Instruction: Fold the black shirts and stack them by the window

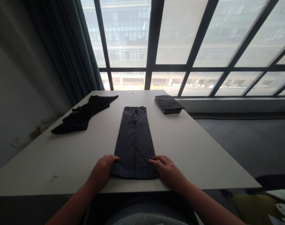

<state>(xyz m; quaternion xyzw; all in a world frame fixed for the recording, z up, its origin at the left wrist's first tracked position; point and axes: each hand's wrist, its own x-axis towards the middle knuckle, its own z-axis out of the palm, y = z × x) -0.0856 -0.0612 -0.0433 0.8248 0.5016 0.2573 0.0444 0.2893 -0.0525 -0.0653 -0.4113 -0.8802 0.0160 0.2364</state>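
Observation:
A pair of dark grey trousers (134, 140) lies flat and folded in front of me, with the waistband at the far end and the folded edge close to me. My left hand (102, 170) is closed at the near left side, its fingertips over the edge of the cloth. At the near right side, my right hand (167, 170) grips the edge between thumb and fingers. Parts of both hands' fingers are hidden under or beside the cloth.
Black clothing (80, 115) lies loosely spread on the left of the white table (191, 156). A folded striped garment (169, 104) sits in a stack at the far right. Behind the table stand large windows and a dark curtain (62, 40).

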